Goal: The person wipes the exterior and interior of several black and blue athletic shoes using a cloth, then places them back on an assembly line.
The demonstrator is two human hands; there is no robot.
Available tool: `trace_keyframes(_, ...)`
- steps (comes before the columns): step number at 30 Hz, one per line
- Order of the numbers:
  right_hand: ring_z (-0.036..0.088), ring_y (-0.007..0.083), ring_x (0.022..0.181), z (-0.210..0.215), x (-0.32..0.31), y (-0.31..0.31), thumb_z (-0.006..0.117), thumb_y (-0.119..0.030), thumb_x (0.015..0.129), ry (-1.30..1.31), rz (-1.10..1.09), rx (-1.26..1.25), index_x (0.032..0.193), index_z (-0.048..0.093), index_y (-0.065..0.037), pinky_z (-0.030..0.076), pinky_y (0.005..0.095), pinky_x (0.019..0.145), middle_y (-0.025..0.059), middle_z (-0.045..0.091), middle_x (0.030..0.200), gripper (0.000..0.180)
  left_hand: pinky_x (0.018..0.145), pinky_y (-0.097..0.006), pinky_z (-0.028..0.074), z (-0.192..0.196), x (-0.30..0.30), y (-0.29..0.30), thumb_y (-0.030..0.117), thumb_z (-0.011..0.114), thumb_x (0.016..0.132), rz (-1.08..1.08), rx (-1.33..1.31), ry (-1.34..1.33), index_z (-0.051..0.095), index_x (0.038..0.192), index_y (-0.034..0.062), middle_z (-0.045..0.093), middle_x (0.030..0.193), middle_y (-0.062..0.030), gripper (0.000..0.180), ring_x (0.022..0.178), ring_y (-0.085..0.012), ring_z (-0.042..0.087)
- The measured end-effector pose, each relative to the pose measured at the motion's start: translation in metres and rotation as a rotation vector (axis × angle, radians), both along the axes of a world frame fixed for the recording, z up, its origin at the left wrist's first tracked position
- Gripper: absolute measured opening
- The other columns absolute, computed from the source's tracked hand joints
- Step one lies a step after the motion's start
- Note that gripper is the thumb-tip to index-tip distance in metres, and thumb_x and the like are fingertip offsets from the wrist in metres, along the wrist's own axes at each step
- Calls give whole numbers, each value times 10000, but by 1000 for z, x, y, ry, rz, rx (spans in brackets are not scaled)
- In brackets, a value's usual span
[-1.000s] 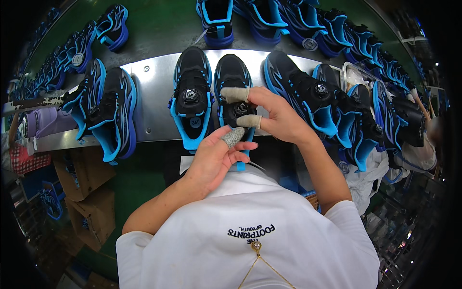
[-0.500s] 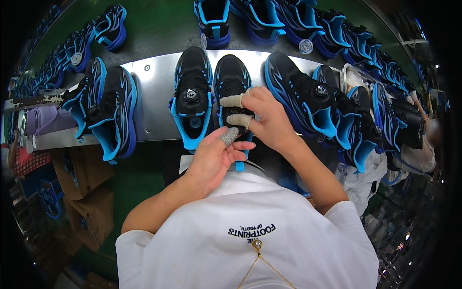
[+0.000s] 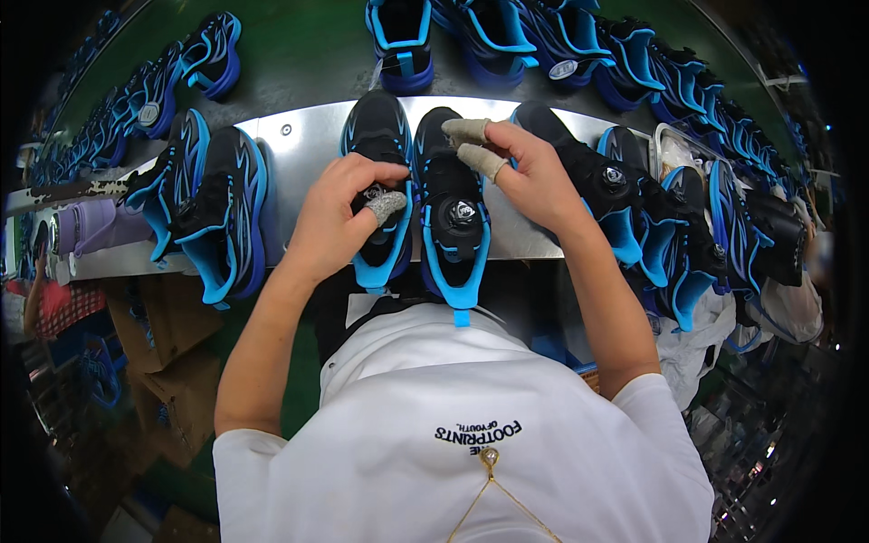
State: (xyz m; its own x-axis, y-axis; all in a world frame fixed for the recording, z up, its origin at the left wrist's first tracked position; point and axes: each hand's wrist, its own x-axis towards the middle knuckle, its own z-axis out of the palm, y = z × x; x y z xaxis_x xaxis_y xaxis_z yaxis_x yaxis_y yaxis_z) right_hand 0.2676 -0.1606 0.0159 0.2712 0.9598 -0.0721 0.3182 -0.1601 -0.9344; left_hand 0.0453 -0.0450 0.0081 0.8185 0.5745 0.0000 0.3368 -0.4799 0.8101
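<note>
Two black sneakers with bright blue trim stand side by side in front of me, heels toward me: the left sneaker and the right sneaker. Each carries a round lacing dial on its tongue; the right one's dial is plainly visible. Over the left sneaker reaches my left hand, a grey cover on its thumb. Its thumb and forefinger are apart, around that shoe's partly hidden dial. My right hand, with beige covers on two fingertips, hovers beside the right sneaker's toe, fingers apart and holding nothing.
Similar sneakers stand at the left, and more crowd the right of the metal ledge. Rows of shoes fill the green surface beyond. A purple bottle lies far left, above cardboard boxes.
My hands have separated from the right sneaker's tongue; its dial now shows. My left hand has moved left and up over the left sneaker, my right hand right and up.
</note>
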Motion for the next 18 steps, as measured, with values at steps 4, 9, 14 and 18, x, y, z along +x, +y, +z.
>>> trace_keyframes(4,622,149,1056,4,0,4,626,-135,961,-7,27,-79,1255,658,-31,472,283,940,76,693,1132,313,739,-273,439,7,0,-7,-27,659,765,94,108,-52,677,1139,50,593,954,-56,383,810,-176,541)
trace_keyframes(9,618,153,882,-4,0,13,655,-162,928,-22,66,-29,1203,679,-64,482,287,820,87,687,1014,293,756,-250,412,6,-11,7,-24,667,769,-31,-115,-121,625,1243,50,610,986,-31,481,825,-126,502)
trace_keyframes(14,584,145,812,-4,-2,17,648,-155,930,-37,77,-31,1196,679,-61,476,280,778,77,665,940,284,806,-274,422,5,-7,9,-4,675,796,38,-105,-10,585,1298,45,632,1084,-46,512,916,-148,541)
trace_keyframes(18,580,145,806,-9,-2,19,652,-157,927,-1,87,-15,1191,682,-63,472,279,769,79,653,917,281,809,-278,425,7,-9,13,63,717,795,-52,-121,-89,588,1246,45,602,1035,-60,469,920,-173,547)
